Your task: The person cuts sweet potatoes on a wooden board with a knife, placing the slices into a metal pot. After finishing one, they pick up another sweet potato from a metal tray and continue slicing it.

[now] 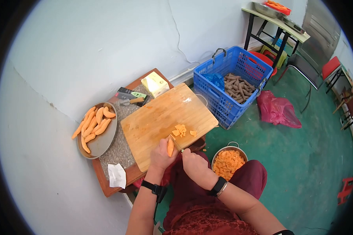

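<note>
My left hand point(161, 156) is closed round a peeled orange sweet potato point(170, 147) at the near edge of the wooden cutting board point(157, 117). Right beside it, my right hand point(196, 166) grips a knife point(177, 145), its blade against the sweet potato. Cut orange pieces point(180, 131) lie on the board just beyond my hands. Several whole peeled sweet potatoes point(91, 124) rest in a metal pan point(108, 137) to the left. A metal pot point(245, 154) full of orange pieces point(228, 163) stands low on the right, beside my knee.
A blue crate point(219, 103) holding unpeeled roots point(238, 88) stands beyond the board. Pink plastic bag point(277, 109) on the green floor. A yellow box point(155, 83), a peeler point(132, 101) and white paper point(117, 175) lie on the small table. Chair point(304, 70) and side table point(278, 23) farther back.
</note>
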`<action>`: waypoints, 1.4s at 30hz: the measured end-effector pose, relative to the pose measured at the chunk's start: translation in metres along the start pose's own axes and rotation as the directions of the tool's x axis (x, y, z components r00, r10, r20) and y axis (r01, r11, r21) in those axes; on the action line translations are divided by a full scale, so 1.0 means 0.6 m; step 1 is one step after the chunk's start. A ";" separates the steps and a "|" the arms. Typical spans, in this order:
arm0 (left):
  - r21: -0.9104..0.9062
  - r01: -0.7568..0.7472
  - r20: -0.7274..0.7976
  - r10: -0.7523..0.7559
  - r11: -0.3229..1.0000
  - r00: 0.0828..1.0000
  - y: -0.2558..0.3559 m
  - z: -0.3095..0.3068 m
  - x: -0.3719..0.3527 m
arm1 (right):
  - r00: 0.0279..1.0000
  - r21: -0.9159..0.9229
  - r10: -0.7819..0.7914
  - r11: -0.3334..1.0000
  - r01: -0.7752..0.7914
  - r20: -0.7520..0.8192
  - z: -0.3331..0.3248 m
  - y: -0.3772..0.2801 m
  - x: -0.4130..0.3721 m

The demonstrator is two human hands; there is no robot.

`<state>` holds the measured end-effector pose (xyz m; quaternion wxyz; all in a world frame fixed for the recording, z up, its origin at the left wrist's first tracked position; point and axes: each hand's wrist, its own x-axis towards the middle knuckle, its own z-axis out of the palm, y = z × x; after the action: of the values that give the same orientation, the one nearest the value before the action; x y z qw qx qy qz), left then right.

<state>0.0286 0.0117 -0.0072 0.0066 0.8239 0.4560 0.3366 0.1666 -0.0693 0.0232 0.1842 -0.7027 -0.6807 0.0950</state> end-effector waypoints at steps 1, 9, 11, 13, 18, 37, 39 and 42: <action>-0.008 0.008 -0.007 -0.008 1.000 1.000 0.001 0.001 -0.001 | 1.000 0.005 -0.003 1.000 0.003 0.000 0.002 0.002 0.004; -0.015 0.029 -0.026 -0.029 0.999 0.999 0.000 -0.001 -0.001 | 0.998 0.200 0.009 0.980 -0.023 0.067 0.038 0.025 0.051; -0.006 0.020 -0.038 -0.021 1.000 0.999 -0.001 0.001 -0.002 | 0.994 0.236 0.039 0.970 -0.062 0.100 0.018 0.017 0.039; -0.001 0.037 -0.035 -0.037 0.999 0.999 -0.001 0.004 -0.006 | 0.994 0.258 0.033 0.964 -0.059 0.103 -0.002 0.003 0.023; 0.002 0.068 -0.013 -0.068 0.998 0.998 0.000 0.005 -0.006 | 0.993 0.242 0.061 0.967 -0.083 0.097 0.009 -0.002 0.003; 0.014 0.052 -0.035 -0.051 0.999 0.998 -0.001 0.007 -0.005 | 0.991 0.139 0.028 0.989 -0.046 0.129 0.028 -0.003 0.044; 0.014 0.037 -0.041 -0.036 0.999 0.998 -0.004 0.010 -0.007 | 0.987 0.161 0.050 0.984 -0.075 0.152 0.028 -0.004 0.046; 0.001 0.048 -0.016 -0.048 0.999 0.999 0.000 0.002 -0.005 | 0.983 0.227 0.084 0.966 -0.120 0.163 0.030 0.002 0.052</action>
<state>0.0280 0.0100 -0.0100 0.0105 0.8100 0.4757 0.3427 0.1624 -0.0361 0.0100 0.2089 -0.7009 -0.6393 0.2377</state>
